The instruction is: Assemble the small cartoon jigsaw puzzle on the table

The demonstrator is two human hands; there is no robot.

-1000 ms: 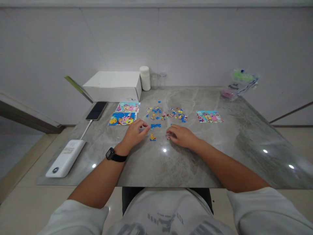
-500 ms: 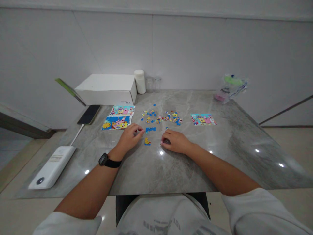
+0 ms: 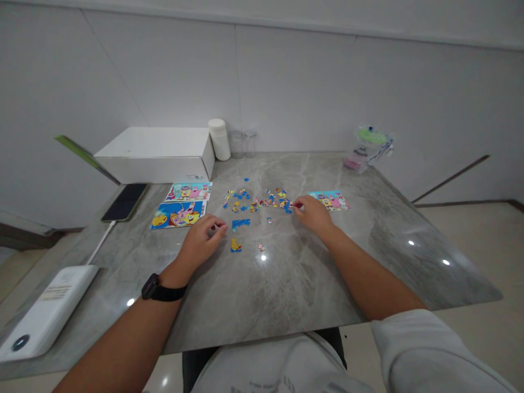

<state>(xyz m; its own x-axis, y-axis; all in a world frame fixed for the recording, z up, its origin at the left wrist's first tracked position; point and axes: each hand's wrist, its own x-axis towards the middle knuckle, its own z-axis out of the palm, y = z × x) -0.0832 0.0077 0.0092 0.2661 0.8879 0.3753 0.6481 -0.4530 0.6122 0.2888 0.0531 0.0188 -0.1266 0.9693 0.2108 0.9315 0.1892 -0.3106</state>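
Observation:
Loose jigsaw puzzle pieces [image 3: 262, 202] lie in a spread pile at mid-table. My right hand [image 3: 313, 214] is at the pile's right end, thumb and fingertips pinched at a small puzzle piece there. My left hand [image 3: 203, 239] rests left of the joined pieces, its fingers curled and the thumb near the index fingertip; anything between them is too small to see. Closer to me are a joined blue strip [image 3: 240, 224], a yellow-and-blue joined corner [image 3: 236, 245], a pinkish piece [image 3: 261, 247] and another small piece [image 3: 269, 220].
Two cartoon picture cards, an upper one [image 3: 189, 191] and a blue one [image 3: 179, 214], lie left; another card [image 3: 333, 200] is partly behind my right hand. A white box [image 3: 155, 147], white bottle [image 3: 220, 140], phone [image 3: 125, 202], white power bank [image 3: 48, 311] and plastic bag [image 3: 370, 148] surround them.
My right hand has moved away and right, from the near pieces to the pile's right end, leaving a pinkish piece uncovered. My left hand stays beside the joined pieces. The view has shifted.

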